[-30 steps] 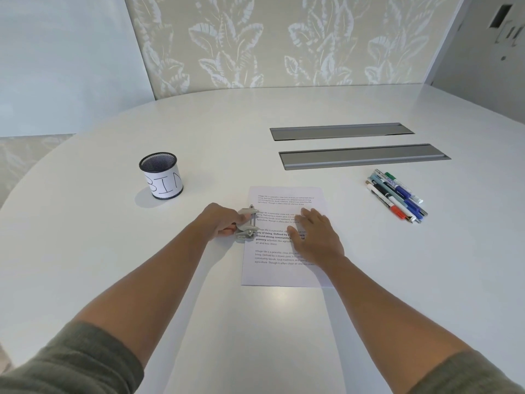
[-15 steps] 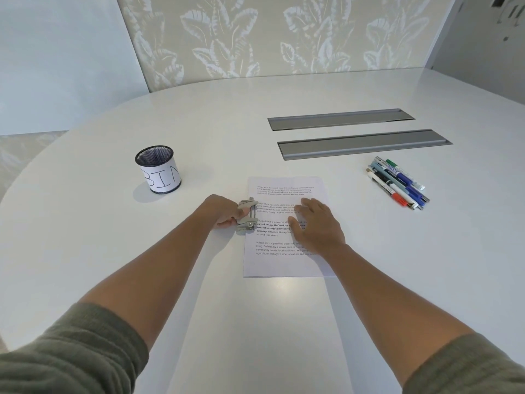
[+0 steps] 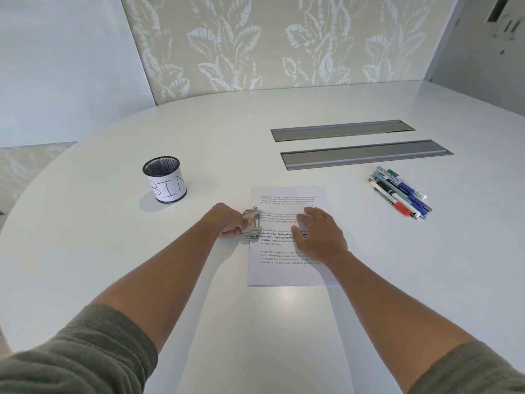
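The step in hand is judged to be the punching of the left margin of the white printed sheet of paper (image 3: 284, 273), which lies flat on the white worktop (image 3: 113, 251). What appears to be a small grey metal hole punch (image 3: 251, 225) is gripped by the left hand (image 3: 228, 223). The fingers are curled round its outer side, and a fingertip is seen between its two levers. The tool stands just to the right of this hand, at the left edge of the sheet. Whether the edge is already inside the slot cannot be told. The right hand (image 3: 319, 237) is laid flat on the middle of the sheet with the fingers straight and spread, and nothing is grasped by it. The punch is near its thumb, on the left.

To do the step well, the sheet should be pressed down firmly by the flat right hand, so that it is not pushed sideways. The edge should be slid fully into the slot and set parallel to the back of the tool; otherwise the holes may be made crooked or too near the edge. The squeeze should be given in one straight stroke, and the fingertip should first be taken out from between the levers. The black mesh cup labelled "BIN" (image 3: 164, 179), ahead and left of the left hand, need not be touched.
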### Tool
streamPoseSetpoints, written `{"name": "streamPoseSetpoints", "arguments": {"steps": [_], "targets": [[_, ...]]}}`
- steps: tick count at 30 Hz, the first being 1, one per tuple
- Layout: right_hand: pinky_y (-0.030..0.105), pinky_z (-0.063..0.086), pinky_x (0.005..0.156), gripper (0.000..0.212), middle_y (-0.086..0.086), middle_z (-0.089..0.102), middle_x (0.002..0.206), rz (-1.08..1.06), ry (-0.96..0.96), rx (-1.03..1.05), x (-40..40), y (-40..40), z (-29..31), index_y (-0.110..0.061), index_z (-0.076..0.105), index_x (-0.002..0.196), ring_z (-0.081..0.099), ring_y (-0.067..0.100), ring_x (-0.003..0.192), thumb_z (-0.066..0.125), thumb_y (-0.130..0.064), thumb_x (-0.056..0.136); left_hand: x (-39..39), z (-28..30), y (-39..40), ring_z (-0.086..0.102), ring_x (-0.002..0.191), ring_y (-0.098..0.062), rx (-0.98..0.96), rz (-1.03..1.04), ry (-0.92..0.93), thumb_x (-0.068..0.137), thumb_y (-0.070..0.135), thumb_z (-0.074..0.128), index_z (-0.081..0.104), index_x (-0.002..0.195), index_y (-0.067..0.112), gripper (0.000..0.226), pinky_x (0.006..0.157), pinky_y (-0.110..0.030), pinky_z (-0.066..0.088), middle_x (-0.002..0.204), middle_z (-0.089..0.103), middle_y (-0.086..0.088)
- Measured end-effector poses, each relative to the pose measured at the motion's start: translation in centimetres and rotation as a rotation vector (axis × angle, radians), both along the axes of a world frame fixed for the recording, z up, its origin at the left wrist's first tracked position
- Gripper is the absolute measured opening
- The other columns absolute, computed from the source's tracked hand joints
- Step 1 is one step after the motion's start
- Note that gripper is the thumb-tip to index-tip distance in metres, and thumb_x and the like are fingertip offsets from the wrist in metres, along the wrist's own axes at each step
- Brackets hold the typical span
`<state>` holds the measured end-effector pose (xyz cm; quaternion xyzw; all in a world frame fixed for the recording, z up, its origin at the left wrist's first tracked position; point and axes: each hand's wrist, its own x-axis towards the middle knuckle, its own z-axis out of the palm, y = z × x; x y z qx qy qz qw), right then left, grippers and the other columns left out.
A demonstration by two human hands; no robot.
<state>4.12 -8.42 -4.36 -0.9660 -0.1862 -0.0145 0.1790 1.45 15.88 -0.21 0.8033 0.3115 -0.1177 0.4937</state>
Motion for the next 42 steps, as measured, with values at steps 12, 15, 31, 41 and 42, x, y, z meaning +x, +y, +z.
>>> {"name": "streamPoseSetpoints", "arguments": {"steps": [12, 15, 31, 41, 42], "targets": [[0.033, 0.022, 0.116, 0.047, -0.007, 0.036, 0.154, 0.017, -0.012, -0.024, 0.3, -0.1, 0.0, -0.028, 0.053, 0.138, 0.025, 0.016, 0.144, 0.044, -0.049, 0.097, -0.3, 0.8, 0.7, 0.069, 0.089, -0.017, -0.137, -0.030, 0.051, 0.077, 0.033, 0.086, 0.069, 0.103, 0.008, 0.040, 0.071, -0.027, 0.057, 0.104, 0.072, -0.010], [0.034, 0.028, 0.113, 0.047, -0.009, 0.037, 0.152, 0.014, -0.004, -0.047, 0.7, -0.1, -0.1, -0.031, 0.053, 0.136, 0.029, 0.016, 0.142, 0.044, -0.052, 0.095, -0.4, 0.6, 0.8, 0.071, 0.092, -0.019, -0.141, -0.030, 0.031, 0.075, 0.035, 0.087, 0.071, 0.107, 0.006, 0.046, 0.072, -0.027, 0.059, 0.104, 0.074, -0.010], [0.035, 0.032, 0.111, 0.050, -0.009, 0.033, 0.155, -0.067, 0.088, 0.041, 0.9, -0.8, 0.0, -0.026, 0.052, 0.137, 0.029, 0.014, 0.144, 0.044, -0.053, 0.096, -3.4, 0.9, 0.5, 0.058, 0.077, -0.021, -0.170, -0.108, 0.072, 0.059, 0.015, 0.097, 0.070, 0.080, 0.005, 0.036, 0.094, -0.024, 0.051, 0.079, 0.063, -0.011], [0.037, 0.033, 0.109, 0.044, -0.005, 0.031, 0.156, -0.075, 0.100, 0.037, -0.4, -2.0, -0.4, -0.024, 0.057, 0.128, 0.027, 0.018, 0.144, 0.045, -0.051, 0.096, -6.0, 0.9, -2.4, 0.075, 0.079, -0.024, -0.239, -0.043, 0.055, 0.076, -0.012, 0.079, 0.068, 0.086, -0.010, 0.015, 0.072, -0.027, 0.063, 0.083, 0.076, -0.019], [0.037, 0.033, 0.110, 0.044, -0.005, 0.031, 0.157, -0.074, 0.099, 0.032, -0.5, -2.1, -0.3, -0.024, 0.057, 0.128, 0.026, 0.018, 0.145, 0.044, -0.051, 0.096, -6.1, 0.8, -2.7, 0.075, 0.075, -0.023, -0.230, -0.043, 0.053, 0.076, -0.012, 0.079, 0.069, 0.084, -0.009, 0.013, 0.069, -0.025, 0.063, 0.080, 0.076, -0.019]]}}
